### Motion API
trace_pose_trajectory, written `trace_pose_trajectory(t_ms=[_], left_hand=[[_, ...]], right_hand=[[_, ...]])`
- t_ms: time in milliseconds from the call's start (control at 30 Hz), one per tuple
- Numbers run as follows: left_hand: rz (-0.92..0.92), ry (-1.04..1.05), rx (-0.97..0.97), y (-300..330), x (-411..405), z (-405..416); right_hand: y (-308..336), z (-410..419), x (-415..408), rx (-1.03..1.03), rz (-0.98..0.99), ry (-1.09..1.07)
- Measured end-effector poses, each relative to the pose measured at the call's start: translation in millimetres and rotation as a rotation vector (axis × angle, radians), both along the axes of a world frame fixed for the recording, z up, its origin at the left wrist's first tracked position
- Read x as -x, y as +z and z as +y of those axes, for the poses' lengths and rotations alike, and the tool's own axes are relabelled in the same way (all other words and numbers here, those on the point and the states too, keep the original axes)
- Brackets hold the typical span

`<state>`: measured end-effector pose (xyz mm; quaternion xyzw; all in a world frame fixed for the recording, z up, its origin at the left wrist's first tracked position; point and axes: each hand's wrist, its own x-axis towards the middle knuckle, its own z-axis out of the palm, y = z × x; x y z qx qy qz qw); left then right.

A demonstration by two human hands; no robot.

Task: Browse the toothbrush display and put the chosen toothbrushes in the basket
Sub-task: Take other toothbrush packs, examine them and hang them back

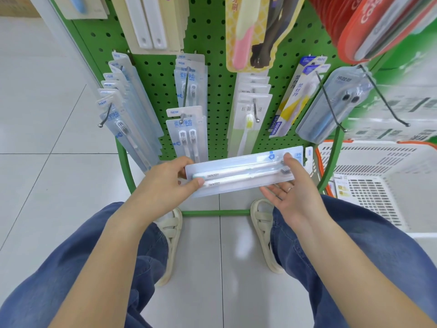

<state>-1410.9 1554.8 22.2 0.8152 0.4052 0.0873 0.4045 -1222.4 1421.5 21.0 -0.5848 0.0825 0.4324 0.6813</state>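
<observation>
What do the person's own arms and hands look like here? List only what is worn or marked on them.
Both forearms are bare, with no sleeves, watch or bracelet in view. The left hand wears nothing that shows. The right hand has a thin, pale band ring on one finger. No gloves, and no other markings can be made out.

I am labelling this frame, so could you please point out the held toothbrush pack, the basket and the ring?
toothbrush pack [238, 172]: head view, middle of the clear blister.
basket [378, 147]: head view, white far rim.
ring [289, 188]: head view, band on a right-hand finger.
</observation>
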Motion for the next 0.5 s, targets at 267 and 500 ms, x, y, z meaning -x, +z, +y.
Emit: trace_pose_trajectory(t_ms=[267,500], left_hand=[[-0.021,-0.017,-0.001,-5.3,-6.7,-1.2],[-0.042,-0.046,-0.164,-3.2,-6.0,-10.2]], right_hand=[[-1.6,0.1,4.5,-0.01,0.018,0.051],[-0.9,-0.2,5.6,-0.031,0.104,0.103]])
